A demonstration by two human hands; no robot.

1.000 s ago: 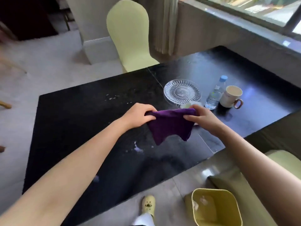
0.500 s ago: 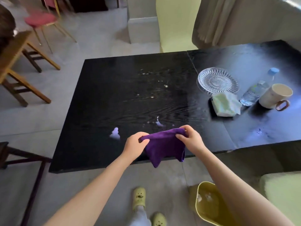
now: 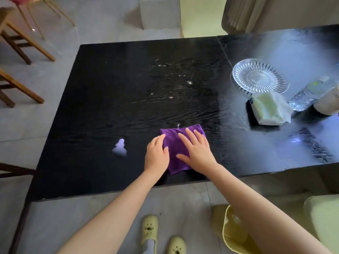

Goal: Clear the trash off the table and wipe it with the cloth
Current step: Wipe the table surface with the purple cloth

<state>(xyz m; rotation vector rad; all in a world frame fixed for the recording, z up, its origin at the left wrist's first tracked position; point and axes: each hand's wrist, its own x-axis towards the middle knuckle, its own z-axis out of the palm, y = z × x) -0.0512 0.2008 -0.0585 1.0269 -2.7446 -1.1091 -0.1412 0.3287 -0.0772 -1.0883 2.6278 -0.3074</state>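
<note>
**Both hands flat on the cloth at the near edge**

We saw the purple cloth [image 3: 180, 133] lying folded and flat on the black worktop [image 3: 110, 88], close to its near edge. The right hand [image 3: 196, 153] pressed down on it with fingers straight and spread, so its grip was slack and held nothing. The left hand [image 3: 156, 156] lay along the cloth's left edge, with the thumb on the fabric and the fingers nearly straight. That grip looked loose too, though we could not tell whether the fingertips touched cloth or bare worktop.

A white scrap [image 3: 120, 147] sat on the worktop just left of the left hand, apart from the cloth. A smaller white bit [image 3: 178, 125] showed at the cloth's far edge. Pale crumbs [image 3: 170, 97] were scattered farther out, toward the middle.

At the right stood a glass plate [image 3: 258, 76], with a tissue pack [image 3: 269, 110] just in front of it. A bottle [image 3: 310, 94] stood beside them, next to what was probably a cup [image 3: 328, 105], blurred and cut off by the frame.

On the floor below the right forearm stood a yellow bin [image 3: 233, 233], and yellow slippers [image 3: 149, 226] showed between the arms.
</note>
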